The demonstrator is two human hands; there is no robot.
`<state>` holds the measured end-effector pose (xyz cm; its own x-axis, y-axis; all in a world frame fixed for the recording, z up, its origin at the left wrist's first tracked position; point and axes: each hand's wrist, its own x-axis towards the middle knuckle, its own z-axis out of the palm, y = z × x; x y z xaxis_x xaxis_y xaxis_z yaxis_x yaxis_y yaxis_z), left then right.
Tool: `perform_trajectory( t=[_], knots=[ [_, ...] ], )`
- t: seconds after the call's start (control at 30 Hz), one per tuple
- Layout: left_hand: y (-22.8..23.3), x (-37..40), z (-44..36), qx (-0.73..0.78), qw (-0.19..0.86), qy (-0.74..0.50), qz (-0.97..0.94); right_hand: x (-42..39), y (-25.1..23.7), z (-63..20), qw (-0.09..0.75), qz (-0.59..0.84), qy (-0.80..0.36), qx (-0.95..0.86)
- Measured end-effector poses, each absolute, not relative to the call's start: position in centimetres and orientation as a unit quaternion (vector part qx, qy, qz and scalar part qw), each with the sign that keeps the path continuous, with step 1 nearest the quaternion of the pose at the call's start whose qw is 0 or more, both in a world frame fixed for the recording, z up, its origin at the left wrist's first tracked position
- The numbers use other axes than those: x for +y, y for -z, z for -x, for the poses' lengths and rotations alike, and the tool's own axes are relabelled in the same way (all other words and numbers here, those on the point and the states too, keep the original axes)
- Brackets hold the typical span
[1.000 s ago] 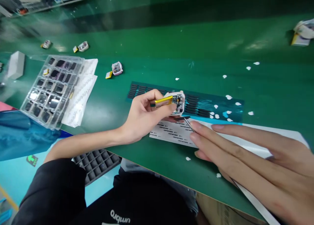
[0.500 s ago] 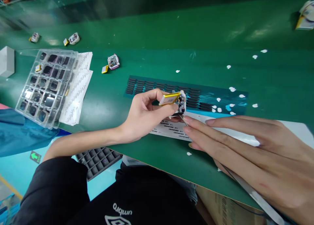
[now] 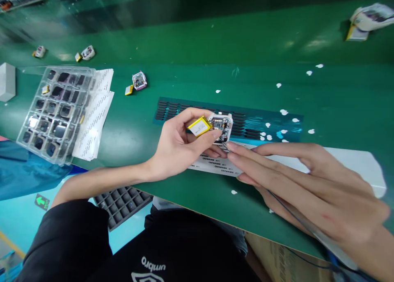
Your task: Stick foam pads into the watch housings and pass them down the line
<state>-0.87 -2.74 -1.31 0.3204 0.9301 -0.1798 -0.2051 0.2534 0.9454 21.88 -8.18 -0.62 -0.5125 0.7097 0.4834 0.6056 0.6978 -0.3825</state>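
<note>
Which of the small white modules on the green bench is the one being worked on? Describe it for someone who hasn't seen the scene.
Start at the long dark teal sheet of black strips mid-bench. At its near edge the left hand pinches a small white square module with exposed circuitry. Unlike the loose modules lying farther left, it is lifted off the bench, with a yellow-edged flat battery folded out beside it.

Green work surface (image 3: 184, 44) carrying loose stock. Far left: a white block (image 3: 6, 81) at the edge. Beside it, a clear compartment tray (image 3: 53, 111) overlaps a stack of white printed sheets (image 3: 94, 118). Beyond these lie small casings with yellow cells: one pair (image 3: 84, 54) at upper left, another (image 3: 137, 83) nearer centre. At centre: a dark teal strip sheet (image 3: 261, 124) (rows of black strips), a white label sheet (image 3: 347, 163) just in front of it, and scattered white scraps (image 3: 283, 112). Far right: crumpled paper (image 3: 366, 21).
</note>
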Motion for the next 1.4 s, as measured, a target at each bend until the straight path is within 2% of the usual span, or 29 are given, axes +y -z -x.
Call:
perform_trajectory(
  t=[0.07,0.2,0.37,0.43,0.47,0.57,0.67,0.73,0.83,1.0,1.2,1.33,1.4],
  knots=[
    [1.4,-2.8,0.8,0.416,0.665,-0.417,-0.459,-7.8,0.5,-21.6,0.301,0.349,-0.035,-0.887],
    [1.6,-1.1,1.3,0.423,0.596,-0.425,-0.534,-7.2,0.8,-21.3,0.327,0.339,0.024,-0.882],
    [2.0,8.9,6.3,0.500,0.312,-0.496,-0.637,-6.8,0.5,-21.2,0.347,0.313,0.083,-0.880],
    [1.5,13.3,9.0,0.600,0.185,-0.414,-0.660,-6.7,0.2,-21.3,0.350,0.308,0.108,-0.878],
    [1.1,15.0,10.1,0.614,0.158,-0.390,-0.668,-6.6,0.1,-21.3,0.350,0.305,0.122,-0.877],
    [-0.2,17.4,10.6,0.604,0.113,-0.322,-0.720,-6.5,-0.3,-21.5,0.351,0.289,0.167,-0.875],
    [0.0,17.5,5.6,0.559,0.085,-0.269,-0.780,-6.5,-0.3,-21.4,0.365,0.270,0.187,-0.871],
    [0.9,17.7,-0.4,0.507,0.101,-0.236,-0.823,-6.5,-0.1,-21.5,0.375,0.261,0.192,-0.868],
    [2.4,19.0,-10.3,0.403,0.218,-0.191,-0.868,-6.2,0.3,-21.7,0.385,0.258,0.204,-0.862],
    [3.6,20.8,-19.8,0.397,0.272,-0.222,-0.848,-5.5,0.2,-22.2,0.389,0.285,0.227,-0.846],
    [3.6,19.2,-19.6,0.355,0.383,-0.289,-0.802,-5.4,0.2,-22.3,0.398,0.288,0.222,-0.842],
    [1.5,14.9,-14.5,0.311,0.542,-0.413,-0.663,-5.7,0.3,-22.6,0.443,0.284,0.155,-0.836],
    [0.4,11.6,-10.6,0.313,0.578,-0.416,-0.628,-5.8,0.3,-22.7,0.460,0.278,0.131,-0.833]
  ],
)
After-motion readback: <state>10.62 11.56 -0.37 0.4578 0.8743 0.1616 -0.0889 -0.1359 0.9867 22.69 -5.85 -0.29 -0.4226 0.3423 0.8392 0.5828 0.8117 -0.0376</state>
